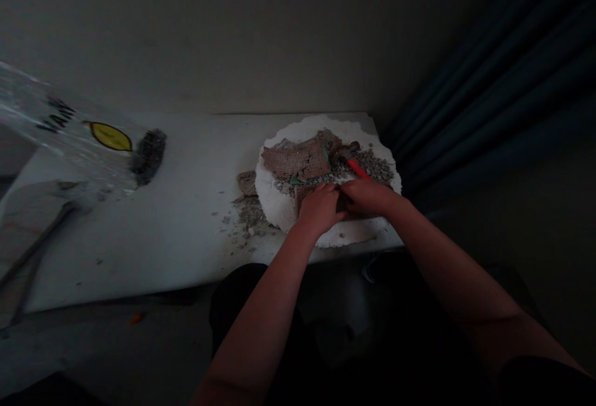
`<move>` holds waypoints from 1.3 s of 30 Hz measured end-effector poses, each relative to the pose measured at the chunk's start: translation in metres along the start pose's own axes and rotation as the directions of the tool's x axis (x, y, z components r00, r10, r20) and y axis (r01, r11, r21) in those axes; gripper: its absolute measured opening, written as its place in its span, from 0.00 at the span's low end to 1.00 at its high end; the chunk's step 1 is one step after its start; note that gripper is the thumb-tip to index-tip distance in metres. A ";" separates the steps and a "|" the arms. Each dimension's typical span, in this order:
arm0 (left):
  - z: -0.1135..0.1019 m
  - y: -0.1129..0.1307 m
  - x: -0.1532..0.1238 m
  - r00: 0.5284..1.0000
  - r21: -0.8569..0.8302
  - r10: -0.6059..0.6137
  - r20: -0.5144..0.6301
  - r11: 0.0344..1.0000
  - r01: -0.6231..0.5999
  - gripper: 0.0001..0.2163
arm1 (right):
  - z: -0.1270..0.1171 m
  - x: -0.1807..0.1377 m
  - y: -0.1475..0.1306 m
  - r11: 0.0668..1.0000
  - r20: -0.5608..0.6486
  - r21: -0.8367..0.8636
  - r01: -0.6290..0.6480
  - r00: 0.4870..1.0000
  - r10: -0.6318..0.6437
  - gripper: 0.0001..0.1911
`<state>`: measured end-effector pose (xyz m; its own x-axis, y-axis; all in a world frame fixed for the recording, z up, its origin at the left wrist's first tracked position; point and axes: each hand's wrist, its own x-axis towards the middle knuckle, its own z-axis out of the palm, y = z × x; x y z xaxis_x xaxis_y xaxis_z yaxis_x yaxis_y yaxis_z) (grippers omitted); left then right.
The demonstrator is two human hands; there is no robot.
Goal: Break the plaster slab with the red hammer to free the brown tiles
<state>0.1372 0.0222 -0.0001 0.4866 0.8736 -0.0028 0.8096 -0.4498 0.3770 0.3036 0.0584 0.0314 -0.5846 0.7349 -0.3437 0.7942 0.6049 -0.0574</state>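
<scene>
My left hand [319, 207] and my right hand [367, 197] meet, fingers curled, over a small brown fragment on a rough-edged white slab [279, 204]. Both hands seem to pinch this piece, which they mostly hide. On the slab lie larger brown textured pieces [298, 159], grey gravel-like crumbs [375, 167] and a tool with a red handle [357, 167] just beyond my right hand. The slab rests on the right end of a white table [177, 220].
Crumbs and a brown shard [246, 184] lie on the table left of the slab. A dark brush [149, 155] and a clear plastic bag with a yellow label [110, 136] sit at the left. Long metal tongs [32, 251] lie far left. Dark curtains [488, 95] hang at the right.
</scene>
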 end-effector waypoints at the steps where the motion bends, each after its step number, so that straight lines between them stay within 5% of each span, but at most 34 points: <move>1: 0.000 0.000 0.000 1.000 -0.003 -0.002 -0.001 1.000 0.002 0.17 | 0.000 0.000 -0.001 1.000 0.001 -0.002 -0.001 1.000 0.001 0.14; 39: -0.002 0.002 0.001 1.000 -0.037 -0.024 0.019 0.999 0.025 0.18 | 0.006 0.002 -0.009 0.999 -0.054 -0.022 -0.029 0.998 0.028 0.19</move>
<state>0.1380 0.0224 0.0025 0.4731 0.8805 -0.0296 0.8087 -0.4207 0.4112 0.2967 0.0524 0.0257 -0.5705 0.7667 -0.2944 0.8069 0.5900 -0.0269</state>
